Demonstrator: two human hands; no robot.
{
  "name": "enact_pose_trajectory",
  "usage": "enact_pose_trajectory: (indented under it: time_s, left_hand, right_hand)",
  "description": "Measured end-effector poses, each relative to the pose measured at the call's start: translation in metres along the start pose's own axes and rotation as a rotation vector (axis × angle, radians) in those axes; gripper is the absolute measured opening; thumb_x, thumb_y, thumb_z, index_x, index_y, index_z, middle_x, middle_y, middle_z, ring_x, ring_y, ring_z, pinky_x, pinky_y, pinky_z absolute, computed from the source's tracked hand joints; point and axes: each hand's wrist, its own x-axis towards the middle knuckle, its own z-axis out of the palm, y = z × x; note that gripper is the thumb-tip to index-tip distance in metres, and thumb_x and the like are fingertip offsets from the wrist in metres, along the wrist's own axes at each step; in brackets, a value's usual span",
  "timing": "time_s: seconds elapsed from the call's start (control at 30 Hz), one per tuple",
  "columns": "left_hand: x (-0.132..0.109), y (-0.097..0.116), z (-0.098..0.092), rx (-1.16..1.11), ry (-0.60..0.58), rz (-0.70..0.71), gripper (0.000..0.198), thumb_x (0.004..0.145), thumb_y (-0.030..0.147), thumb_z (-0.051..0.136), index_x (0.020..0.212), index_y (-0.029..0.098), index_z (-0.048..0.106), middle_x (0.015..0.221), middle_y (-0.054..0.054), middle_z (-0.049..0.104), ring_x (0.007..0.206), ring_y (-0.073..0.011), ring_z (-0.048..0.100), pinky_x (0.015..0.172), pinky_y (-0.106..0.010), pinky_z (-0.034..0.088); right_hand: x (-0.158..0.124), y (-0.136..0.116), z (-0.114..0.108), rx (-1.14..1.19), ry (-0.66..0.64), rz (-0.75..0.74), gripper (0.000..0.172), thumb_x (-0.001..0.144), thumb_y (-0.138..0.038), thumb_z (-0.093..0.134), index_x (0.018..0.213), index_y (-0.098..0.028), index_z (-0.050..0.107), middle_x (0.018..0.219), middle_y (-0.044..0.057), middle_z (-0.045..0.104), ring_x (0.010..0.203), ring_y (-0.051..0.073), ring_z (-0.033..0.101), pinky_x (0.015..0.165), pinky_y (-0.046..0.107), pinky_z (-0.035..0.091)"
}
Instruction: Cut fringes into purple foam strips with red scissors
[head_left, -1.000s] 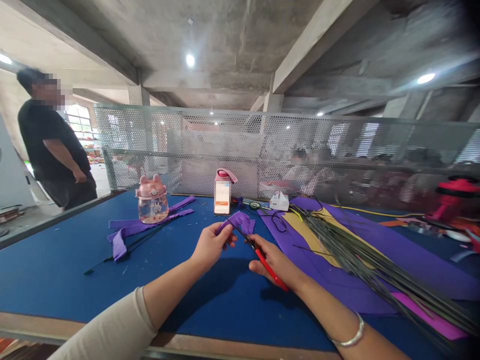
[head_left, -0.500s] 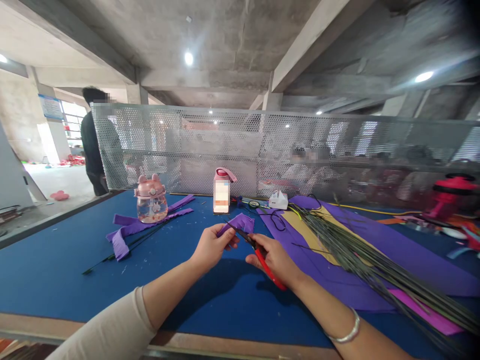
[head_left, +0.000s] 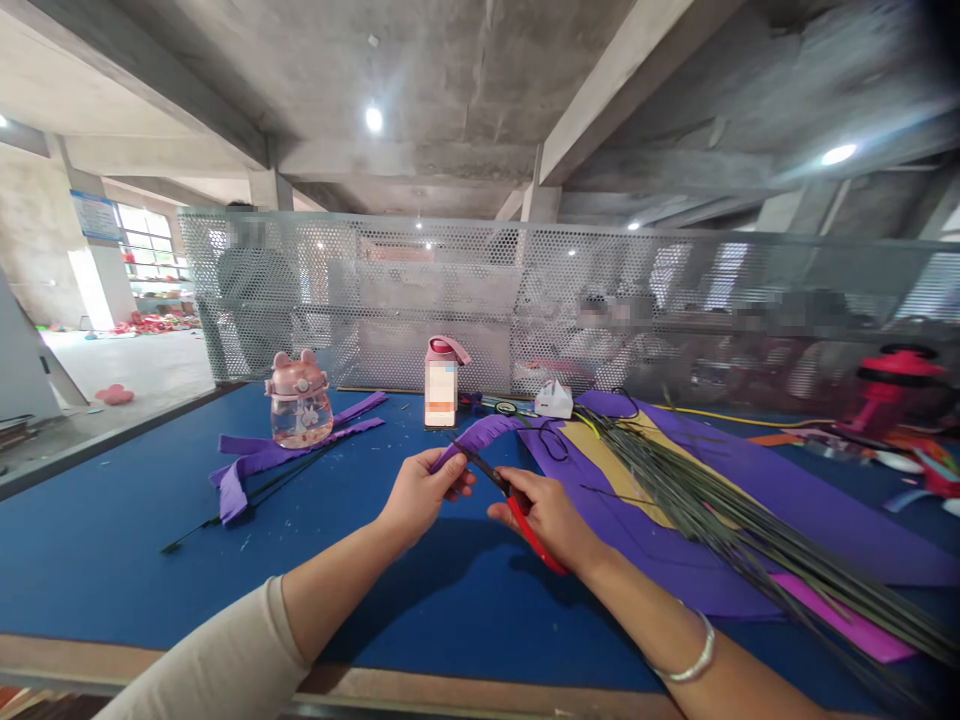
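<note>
Between thumb and fingers, my left hand (head_left: 421,497) pinches one end of a purple paper strip (head_left: 487,430) whose edge is cut into a fringe. The strip arches up and away to the right. Red-handled scissors (head_left: 529,525) are in my right hand (head_left: 559,520), fingers wrapped round the handles. Their dark blades lie at the strip close to my left fingertips; whether they are fully closed I cannot tell. More fringed purple strips (head_left: 234,492) rest at the left around a clear bottle with a pink lid (head_left: 301,405).
A phone (head_left: 440,395) leans upright against a pink-lidded bottle at the back. Right of my hands, a bundle of thin green stems (head_left: 697,490) lies over purple sheets (head_left: 832,510) and tan paper. Behind the blue table (head_left: 315,580) runs a perforated metal screen (head_left: 442,270), with people beyond.
The purple strip has stretched out into a longer arch to the right. My hands have barely moved. Behind the screen, a person has shifted to the right.
</note>
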Motion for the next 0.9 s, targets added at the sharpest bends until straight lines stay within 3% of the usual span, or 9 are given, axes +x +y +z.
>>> enact_pose_trajectory:
  time_s: [0.23,0.37,0.57,0.9]
  left_hand:
    - [0.0006,-0.0020,-0.0034,0.116,0.006,0.045,0.037,0.076,0.050,0.055,0.068,0.014,0.052,0.054,0.002,0.053,0.043,-0.0049,0.040,0.043,-0.019,0.029]
    - [0.0019,-0.0052,-0.0056,0.144,-0.006,0.043,0.036,0.079,0.049,0.051,0.075,0.014,0.055,0.049,0.006,0.043,0.040,-0.0042,0.034,0.040,-0.018,0.024]
    - [0.0022,-0.0034,-0.0041,0.100,0.084,0.073,0.035,0.079,0.049,0.051,0.072,0.016,0.050,0.054,0.004,0.049,0.040,-0.0048,0.038,0.039,-0.018,0.030]
    - [0.0019,-0.0042,0.0001,0.031,0.106,0.082,0.036,0.076,0.051,0.054,0.073,0.015,0.049,0.058,0.002,0.053,0.046,-0.0067,0.046,0.042,-0.019,0.038]
  right_hand:
    - [0.0009,-0.0049,-0.0014,-0.013,-0.014,0.005,0.036,0.080,-0.045,0.059,0.101,-0.015,0.061,0.082,0.005,0.064,0.066,0.016,0.054,0.062,0.025,0.043]
    - [0.0019,-0.0068,-0.0023,-0.009,-0.043,0.026,0.037,0.081,-0.046,0.057,0.100,-0.015,0.059,0.077,0.004,0.061,0.061,0.014,0.049,0.057,0.024,0.040]
    - [-0.0004,-0.0023,-0.0045,0.003,-0.107,0.023,0.054,0.075,-0.049,0.062,0.114,-0.014,0.048,0.091,0.006,0.056,0.069,0.016,0.049,0.063,0.026,0.042]
    - [-0.0019,0.0022,0.0002,0.064,-0.105,-0.033,0.056,0.074,-0.050,0.064,0.115,-0.017,0.047,0.091,0.005,0.054,0.071,0.016,0.047,0.060,0.024,0.038]
